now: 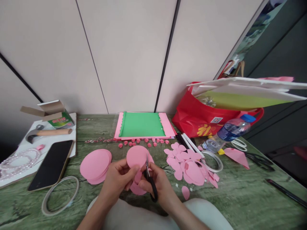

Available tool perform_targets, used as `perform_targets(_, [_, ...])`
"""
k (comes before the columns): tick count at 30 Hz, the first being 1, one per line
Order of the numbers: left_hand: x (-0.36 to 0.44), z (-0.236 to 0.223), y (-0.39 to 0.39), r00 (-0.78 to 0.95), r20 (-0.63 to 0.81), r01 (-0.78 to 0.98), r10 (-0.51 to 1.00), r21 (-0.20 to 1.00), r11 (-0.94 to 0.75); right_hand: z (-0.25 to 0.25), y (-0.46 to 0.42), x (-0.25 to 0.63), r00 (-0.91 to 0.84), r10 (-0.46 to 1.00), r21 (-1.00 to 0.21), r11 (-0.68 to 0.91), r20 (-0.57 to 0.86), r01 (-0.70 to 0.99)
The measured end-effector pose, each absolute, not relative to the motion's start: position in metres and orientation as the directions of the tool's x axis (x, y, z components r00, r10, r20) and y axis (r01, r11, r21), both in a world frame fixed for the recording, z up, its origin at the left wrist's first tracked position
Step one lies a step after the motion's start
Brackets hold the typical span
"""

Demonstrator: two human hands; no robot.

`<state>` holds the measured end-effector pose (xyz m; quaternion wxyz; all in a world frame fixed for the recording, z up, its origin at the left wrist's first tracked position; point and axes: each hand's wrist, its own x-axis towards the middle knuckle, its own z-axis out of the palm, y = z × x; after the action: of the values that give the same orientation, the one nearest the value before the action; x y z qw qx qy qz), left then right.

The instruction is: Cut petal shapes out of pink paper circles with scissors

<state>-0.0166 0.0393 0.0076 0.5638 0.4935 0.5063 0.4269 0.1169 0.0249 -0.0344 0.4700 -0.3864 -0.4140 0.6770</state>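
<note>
My left hand (120, 179) pinches a round piece of pink paper (137, 156) by its lower edge, thumb in front. Around the black handles of a pair of scissors (151, 183) my right hand (159, 185) is closed. The blades point up at the paper circle's right edge; whether they touch it I cannot tell. More pink paper (137, 189) shows below and behind the hands, partly hidden by them. To the left lies a stack of pink paper circles (94, 166). On the right is a heap of pink petal-shaped cutouts (189, 163).
Small pink rolled pieces (138, 140) line up before green paper (141, 124). At left are a phone (51, 166), tape roll (61, 195), hammer (48, 132), beads (20, 161) and box (57, 116). At right stand a red bag (187, 111) and bottle (225, 134), near another tape roll (212, 161).
</note>
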Motion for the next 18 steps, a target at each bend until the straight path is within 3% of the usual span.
perform_targets(18, [-0.0210,0.0067,0.0412,0.076,-0.134,0.013,0.988,0.991,0.133,-0.0315,0.0232,0.1149,-0.221,0.957,-0.922,-0.249,-0.188,-0.296])
